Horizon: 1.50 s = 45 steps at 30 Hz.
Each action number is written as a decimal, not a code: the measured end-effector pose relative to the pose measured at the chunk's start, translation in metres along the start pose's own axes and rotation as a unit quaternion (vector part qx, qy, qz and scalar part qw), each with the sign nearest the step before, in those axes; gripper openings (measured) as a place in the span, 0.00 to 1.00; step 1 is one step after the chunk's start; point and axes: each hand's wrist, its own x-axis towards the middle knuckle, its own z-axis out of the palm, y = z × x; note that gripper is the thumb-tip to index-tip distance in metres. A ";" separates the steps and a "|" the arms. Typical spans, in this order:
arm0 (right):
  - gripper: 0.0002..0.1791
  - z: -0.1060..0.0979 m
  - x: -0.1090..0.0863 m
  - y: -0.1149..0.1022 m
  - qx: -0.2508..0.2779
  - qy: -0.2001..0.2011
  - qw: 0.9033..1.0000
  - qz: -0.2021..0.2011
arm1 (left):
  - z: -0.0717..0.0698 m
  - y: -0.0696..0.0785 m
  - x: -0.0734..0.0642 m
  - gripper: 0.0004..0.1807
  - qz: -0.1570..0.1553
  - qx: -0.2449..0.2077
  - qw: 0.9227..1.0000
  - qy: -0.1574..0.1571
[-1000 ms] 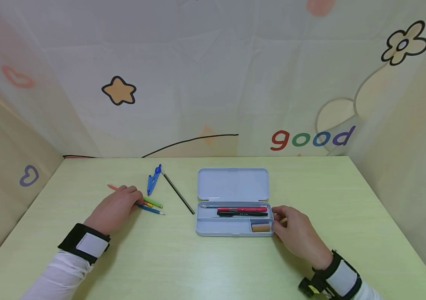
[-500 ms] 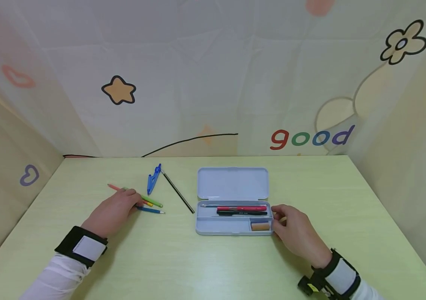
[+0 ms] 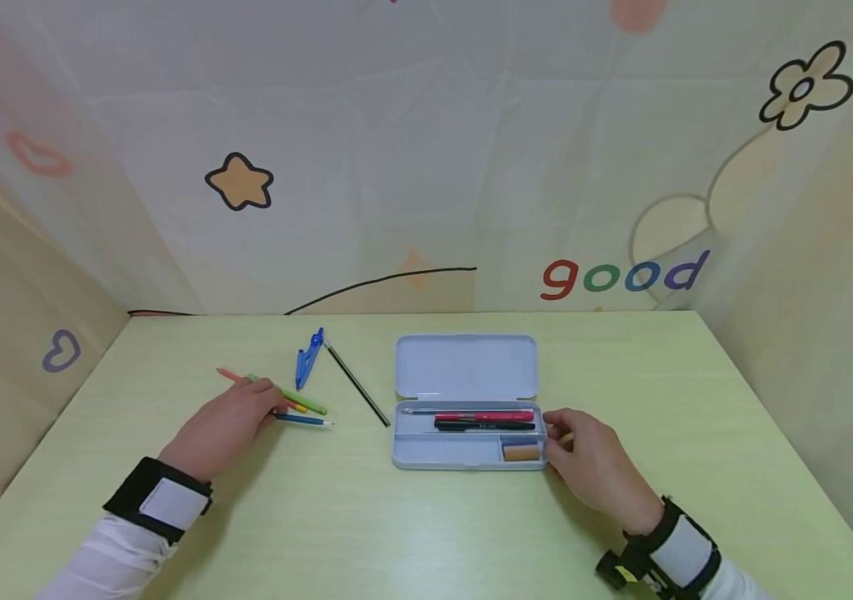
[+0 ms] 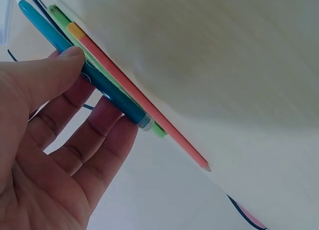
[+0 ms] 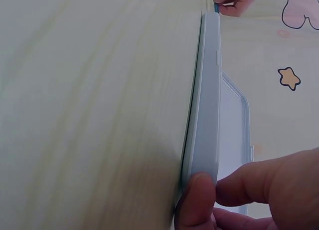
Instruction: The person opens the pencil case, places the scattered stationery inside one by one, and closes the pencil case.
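My left hand (image 3: 226,423) pinches a blue pen (image 4: 112,93) between thumb and fingers, just above the table. Right beside that pen lie a red pencil (image 4: 144,100) with a yellow end and a green pen (image 3: 303,402). An open pale-blue pencil case (image 3: 441,454) stands in the middle of the table, lid folded back. Its upper compartment holds a red pen (image 3: 486,417), a black pen (image 3: 482,426) and a thin light stick; a tan eraser (image 3: 521,452) sits in the small lower-right compartment. My right hand (image 3: 597,462) grips the case's right end with thumb and fingers.
Behind the left-hand group lies a blue compass (image 3: 308,360). A dark striped pencil (image 3: 356,385) slants between it and the pencil case. Printed cloth (image 3: 396,167) hangs along the table's back edge and both sides.
My left wrist has shifted slightly down and to the left. The blue pen's tip has moved a little right and up, away from the green pen. My right hand stays on the case.
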 end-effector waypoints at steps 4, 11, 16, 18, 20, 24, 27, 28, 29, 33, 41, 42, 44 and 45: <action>0.21 0.000 0.000 0.000 0.004 -0.001 1.000 0.002 | -0.001 0.005 0.000 0.11 -0.003 -0.002 1.000 0.004; 0.22 0.000 0.000 0.000 0.005 -0.002 1.000 0.004 | -0.004 0.011 0.001 0.10 -0.003 0.004 1.000 0.013; 0.21 0.000 0.000 0.001 0.006 -0.002 1.000 0.002 | -0.006 0.016 0.002 0.09 -0.006 0.000 1.000 0.017; 0.21 0.000 0.000 0.001 0.008 -0.002 1.000 0.002 | -0.006 0.018 0.002 0.09 -0.009 -0.003 1.000 0.018; 0.21 0.000 0.000 0.001 0.008 -0.001 1.000 0.002 | -0.006 0.020 0.003 0.09 -0.006 -0.003 1.000 0.021; 0.22 0.000 0.000 0.000 0.003 0.002 1.000 0.002 | -0.007 0.024 0.005 0.09 0.008 -0.004 0.999 0.031; 0.22 0.000 0.000 0.000 0.000 0.003 1.000 0.002 | -0.010 0.027 0.006 0.09 0.019 -0.005 0.999 0.039; 0.22 0.000 0.000 0.000 0.000 0.003 1.000 0.000 | -0.010 0.029 0.006 0.09 0.021 -0.005 0.999 0.041; 0.22 0.000 0.000 -0.001 0.000 0.003 1.000 -0.001 | -0.011 0.030 0.007 0.09 0.023 -0.005 0.999 0.042; 0.22 0.000 0.000 -0.001 0.001 0.002 1.000 -0.002 | -0.013 0.035 0.009 0.10 0.027 -0.002 0.999 0.045; 0.22 0.000 0.000 -0.001 0.006 0.000 1.000 0.004 | -0.016 0.045 0.013 0.11 0.030 0.010 0.999 0.045; 0.22 0.000 0.000 -0.001 0.005 0.000 1.000 0.003 | -0.017 0.046 0.014 0.11 0.032 0.011 0.998 0.046; 0.22 0.000 0.000 -0.001 0.004 0.000 1.000 -0.001 | -0.018 0.049 0.015 0.12 0.037 0.010 0.998 0.050; 0.22 0.000 0.000 -0.001 0.003 0.000 1.000 0.000 | -0.019 0.050 0.016 0.12 0.041 0.011 0.998 0.053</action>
